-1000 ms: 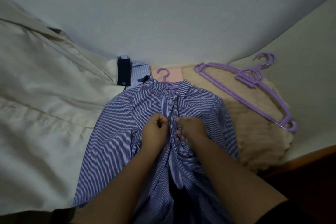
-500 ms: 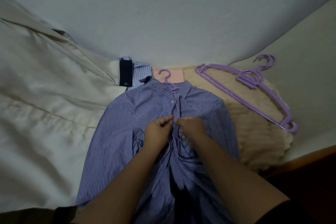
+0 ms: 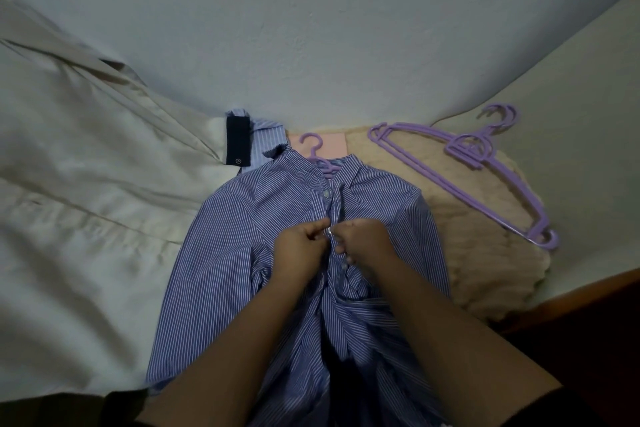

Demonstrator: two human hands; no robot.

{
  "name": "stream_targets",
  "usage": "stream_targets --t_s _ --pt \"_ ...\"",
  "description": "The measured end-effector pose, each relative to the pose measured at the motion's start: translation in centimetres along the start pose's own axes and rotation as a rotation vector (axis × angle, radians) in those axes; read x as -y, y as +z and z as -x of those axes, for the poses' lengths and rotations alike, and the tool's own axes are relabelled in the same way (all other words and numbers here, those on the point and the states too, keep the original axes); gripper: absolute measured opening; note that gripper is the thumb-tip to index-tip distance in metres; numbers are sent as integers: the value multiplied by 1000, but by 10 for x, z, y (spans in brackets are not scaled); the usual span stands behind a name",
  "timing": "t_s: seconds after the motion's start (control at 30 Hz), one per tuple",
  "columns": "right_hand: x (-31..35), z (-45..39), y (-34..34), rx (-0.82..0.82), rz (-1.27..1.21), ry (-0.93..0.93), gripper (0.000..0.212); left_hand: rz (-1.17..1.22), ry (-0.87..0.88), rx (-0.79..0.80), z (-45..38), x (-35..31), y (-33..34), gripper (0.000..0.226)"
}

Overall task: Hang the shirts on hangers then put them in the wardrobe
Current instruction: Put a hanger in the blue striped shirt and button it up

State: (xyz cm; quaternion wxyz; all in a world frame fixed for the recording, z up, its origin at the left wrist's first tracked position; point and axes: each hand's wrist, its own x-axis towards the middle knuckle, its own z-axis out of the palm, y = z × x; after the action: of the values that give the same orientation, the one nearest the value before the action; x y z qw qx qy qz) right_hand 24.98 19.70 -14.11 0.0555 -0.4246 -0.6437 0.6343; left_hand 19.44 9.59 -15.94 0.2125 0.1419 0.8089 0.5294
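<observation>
1. Right now the step in hand looks like buttoning: the blue striped shirt (image 3: 249,253) lies front-up on the bed, already threaded on a purple hanger (image 3: 313,149) whose hook pokes out past the collar.
2. Both hands meet at the placket, mid-chest. The left hand (image 3: 301,250) has its fingers curled and pinches the left edge of the front; the right hand (image 3: 363,243) pinches the opposite edge, fingertips nearly touching the other hand's.
3. One button (image 3: 326,194) above the hands appears done up; the one between the fingers is too small and dim to say whether it is through its hole — probably not yet.
4. Spare purple hangers (image 3: 485,163) lie in a stack on the beige fluffy blanket (image 3: 467,253), to the right and well apart from the shirt. A second, paler striped shirt (image 3: 263,139) with a dark label peeks out beyond the collar, beside a cream sheet (image 3: 86,201).
5. Next move, as I judge it: seat the button fully, then take the hanger by its hook and lift — keeping the shoulders square so the fabric does not slide off on the way to the wardrobe, which is out of view.
</observation>
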Motion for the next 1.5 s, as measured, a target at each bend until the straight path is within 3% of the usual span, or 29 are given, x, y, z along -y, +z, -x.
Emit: stream_targets --t_s 0.17,0.33,0.53,0.67,0.87,1.2,1.33,1.5 --pt "0 -3 -5 18 52 5 22 28 38 59 2 -2 1 43" --pt "-5 -2 -5 1 0 -45 19 59 72 29 0 3 1 29" --pt "-4 1 -5 34 -9 -108 12 100 72 44 -3 3 -1 33" --pt "-2 1 -4 0 63 -111 18 98 105 29 -4 5 -1 33" --pt "-6 -7 -2 8 108 -135 17 226 33 61 -6 12 1 31" --pt "-14 -16 -9 246 -126 -51 19 369 -110 203 -16 14 -8 29" --pt "-13 -19 -6 177 -130 -86 15 362 -104 183 -23 10 -9 23" --pt "0 -23 -3 84 -130 -72 16 237 -44 131 -28 3 -8 34"
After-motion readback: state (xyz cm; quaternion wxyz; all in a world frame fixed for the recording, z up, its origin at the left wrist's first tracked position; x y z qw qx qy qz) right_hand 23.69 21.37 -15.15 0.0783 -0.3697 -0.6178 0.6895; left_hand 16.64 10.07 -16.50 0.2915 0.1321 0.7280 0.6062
